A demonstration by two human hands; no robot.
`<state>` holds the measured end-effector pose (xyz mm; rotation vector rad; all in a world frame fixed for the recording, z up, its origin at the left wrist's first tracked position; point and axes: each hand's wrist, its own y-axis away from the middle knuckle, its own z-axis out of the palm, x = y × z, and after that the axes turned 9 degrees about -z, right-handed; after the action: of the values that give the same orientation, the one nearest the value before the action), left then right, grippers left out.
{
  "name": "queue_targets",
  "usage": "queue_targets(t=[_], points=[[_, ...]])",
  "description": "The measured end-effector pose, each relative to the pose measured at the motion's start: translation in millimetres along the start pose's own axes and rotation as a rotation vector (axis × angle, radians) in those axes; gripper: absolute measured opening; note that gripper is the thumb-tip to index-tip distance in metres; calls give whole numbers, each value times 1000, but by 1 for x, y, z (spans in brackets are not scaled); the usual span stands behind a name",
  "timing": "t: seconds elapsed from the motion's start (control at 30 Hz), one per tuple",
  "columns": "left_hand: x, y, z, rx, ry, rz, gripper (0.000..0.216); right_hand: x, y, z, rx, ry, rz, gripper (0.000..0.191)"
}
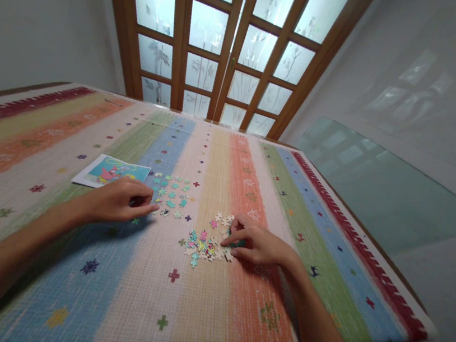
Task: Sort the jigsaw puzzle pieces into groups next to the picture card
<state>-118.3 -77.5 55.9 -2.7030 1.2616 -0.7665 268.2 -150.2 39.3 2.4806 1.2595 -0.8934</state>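
My left hand (124, 200) is over the lower left of several rows of small jigsaw pieces (172, 194). Its fingers are curled, with thumb and forefinger pinched at a pale jigsaw piece (154, 210). A loose heap of mixed jigsaw pieces (204, 245), pink, teal, yellow and plain-backed, lies to the right of the rows. Reaching into the heap's right side is my right hand (258, 244); its bent fingers are apart and touch the pieces. Some teal pieces show beneath those fingers, partly hidden. Behind my left hand lies a picture sheet (103, 169) with a pink cartoon figure, partly covered.
A striped tablecloth (142, 295) with printed stars and crosses covers the table, whose near edge runs below my hands. Wooden doors with frosted panes (208, 26) stand beyond the far edge. White walls (438, 64) rise on both sides.
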Motion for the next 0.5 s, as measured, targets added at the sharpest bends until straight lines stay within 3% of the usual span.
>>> queue_targets(t=[0.13,0.5], points=[[9,-3,18,145,-51,92,39,5,1,3,1,-25,55,17],[30,-4,44,183,-67,234,41,-1,-1,1,4,-10,21,18]])
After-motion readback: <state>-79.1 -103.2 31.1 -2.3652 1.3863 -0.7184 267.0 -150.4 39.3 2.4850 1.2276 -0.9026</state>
